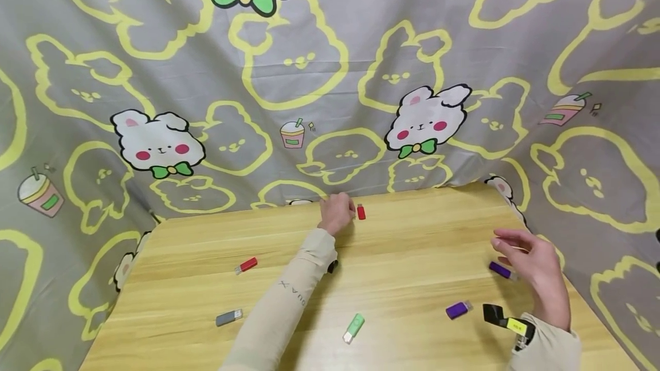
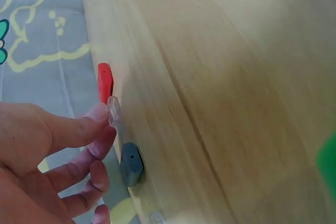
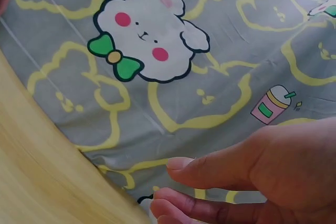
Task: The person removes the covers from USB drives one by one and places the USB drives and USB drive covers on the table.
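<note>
Sleeve lettering [image 1: 294,291] includes "X"; left hand [image 1: 337,213] pinches a clear piece [image 2: 114,112], right hand [image 1: 536,265] hovers relaxed.

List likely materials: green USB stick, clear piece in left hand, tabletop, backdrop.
Green USB stick: body likely plastic; uniform colour, slight sheen.
Clear piece in the left hand: probably glossy plastic; see-through, pale rim.
Tabletop: wood or laminate, satin; visible grain, soft reflections.
Backdrop: seemingly matte fabric; soft folds, creases.
</note>
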A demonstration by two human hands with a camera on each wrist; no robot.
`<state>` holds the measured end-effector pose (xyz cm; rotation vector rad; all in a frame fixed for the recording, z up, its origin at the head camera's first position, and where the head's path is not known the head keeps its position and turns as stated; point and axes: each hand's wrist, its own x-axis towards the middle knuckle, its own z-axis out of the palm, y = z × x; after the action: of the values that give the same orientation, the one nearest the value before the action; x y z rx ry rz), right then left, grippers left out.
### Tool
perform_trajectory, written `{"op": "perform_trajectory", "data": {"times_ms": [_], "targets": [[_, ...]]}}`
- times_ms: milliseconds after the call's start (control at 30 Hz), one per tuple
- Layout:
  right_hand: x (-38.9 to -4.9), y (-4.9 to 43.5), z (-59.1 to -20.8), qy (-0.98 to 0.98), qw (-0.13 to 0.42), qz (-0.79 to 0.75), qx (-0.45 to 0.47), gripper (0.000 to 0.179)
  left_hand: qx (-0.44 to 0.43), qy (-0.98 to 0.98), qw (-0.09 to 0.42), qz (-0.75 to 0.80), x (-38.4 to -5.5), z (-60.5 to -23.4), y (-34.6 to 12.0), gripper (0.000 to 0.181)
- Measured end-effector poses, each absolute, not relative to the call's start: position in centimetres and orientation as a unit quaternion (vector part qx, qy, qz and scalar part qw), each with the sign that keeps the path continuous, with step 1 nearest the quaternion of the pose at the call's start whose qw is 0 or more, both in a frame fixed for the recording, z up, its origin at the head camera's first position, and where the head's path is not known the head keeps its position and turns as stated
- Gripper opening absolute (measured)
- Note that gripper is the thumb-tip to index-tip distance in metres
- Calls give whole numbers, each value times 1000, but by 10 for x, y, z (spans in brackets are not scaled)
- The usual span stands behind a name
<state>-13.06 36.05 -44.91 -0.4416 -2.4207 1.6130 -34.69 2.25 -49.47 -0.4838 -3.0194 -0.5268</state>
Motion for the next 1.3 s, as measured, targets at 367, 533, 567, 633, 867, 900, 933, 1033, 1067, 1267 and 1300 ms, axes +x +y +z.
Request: {"op": "perform_trajectory", "data": {"times_ms": [367,533,567,633,867,900,933,1033,1067,1267,1300], "targets": [[-130,372,-455,-910,115,371,-147,31,-167,-916,36,-364,-316,-474,-11,17],[-132,376,-462,-924,85,349,-131,30,-165,-895,31,-414,-285,-466,-33,22],[-133,376,-463,-923,71,354,-133,32,-165,-892,32,-419,-279,-464,-39,23],[-134,377,-464,-920,42,363,-139,36,-166,-887,35,-429,-267,-463,-49,25],[-134,384,-474,-919,-24,362,-154,38,-145,-868,63,-470,-238,-465,-76,24],[-134,384,-477,-920,-24,359,-154,36,-142,-868,67,-472,-235,-465,-78,24],[-133,384,-479,-919,-23,359,-158,35,-141,-867,71,-473,-233,-465,-80,24],[-133,385,-484,-920,-26,357,-157,33,-139,-865,74,-476,-228,-464,-85,23],[-134,385,-486,-920,-27,358,-156,32,-138,-864,72,-479,-227,-463,-86,22],[-135,385,-489,-921,-22,358,-152,29,-127,-855,44,-501,-222,-462,-93,22],[-135,384,-489,-920,-22,358,-155,28,-130,-854,43,-502,-222,-462,-95,22]]}}
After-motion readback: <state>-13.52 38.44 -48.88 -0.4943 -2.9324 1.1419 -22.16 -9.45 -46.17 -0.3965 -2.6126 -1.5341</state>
